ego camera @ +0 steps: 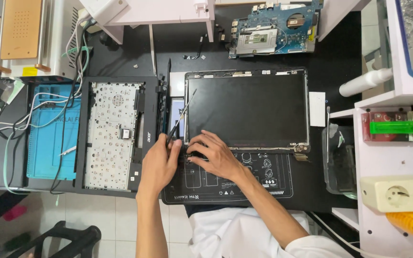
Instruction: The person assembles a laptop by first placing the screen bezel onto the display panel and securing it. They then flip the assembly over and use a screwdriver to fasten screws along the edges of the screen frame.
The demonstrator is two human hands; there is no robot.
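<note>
The screen panel (247,109) lies flat on the black mat (244,184) in the middle of the desk, dark face up, with its lower edge just above the two hands. The left hand (161,162) comes up from below, wrist straight, and its fingers are closed around a thin screwdriver (180,117); the tool leans up and to the right, and its tip is over the left edge of the panel. The right hand (213,155) reaches in from the lower right with the forearm lying across the mat. Its fingers are a little spread and bent down, and the tips press at the lower left corner of the panel, where a hinge seems to be; what is under them cannot be seen.

To the left lies the keyboard frame (113,136), underside up, beside a blue mat (48,143) with cables across it. Behind the panel lies a blue board (276,28). A white paper slip (317,109), rectangular, lies just right of the panel. On the white shelf (383,100) at the right there is a white bottle (365,81) lying down, a red box (393,126) with a bright green bar on it, and lower a cream socket strip (400,193).
</note>
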